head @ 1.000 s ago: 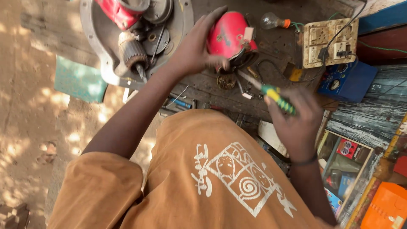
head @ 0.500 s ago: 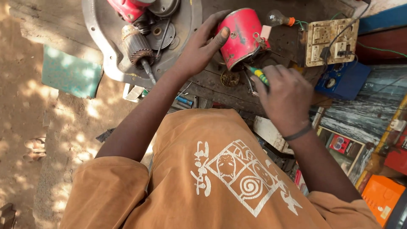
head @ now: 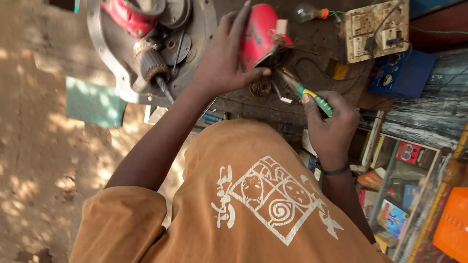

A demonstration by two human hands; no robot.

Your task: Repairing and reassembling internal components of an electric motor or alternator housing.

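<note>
My left hand (head: 222,63) grips a red cylindrical motor housing (head: 258,31) lying on the dark wooden bench, with my fingers wrapped over its side and my thumb at its open end. In my right hand (head: 331,126) is a screwdriver with a green and yellow handle (head: 316,99). Its metal tip points up and to the left, into the open end of the housing. My orange printed shirt fills the lower part of the view.
A round metal plate (head: 105,63) at top left carries a motor armature (head: 151,65) and a red part (head: 124,17). A bulb (head: 307,12), a socket board (head: 375,29) and a blue box (head: 399,73) stand at top right. Shelves of small boxes (head: 404,156) are on the right, a green sheet (head: 92,102) on the sandy ground.
My right hand has brought the screwdriver up from beside the housing until its tip is at the open end. My left hand has kept its hold on the housing.
</note>
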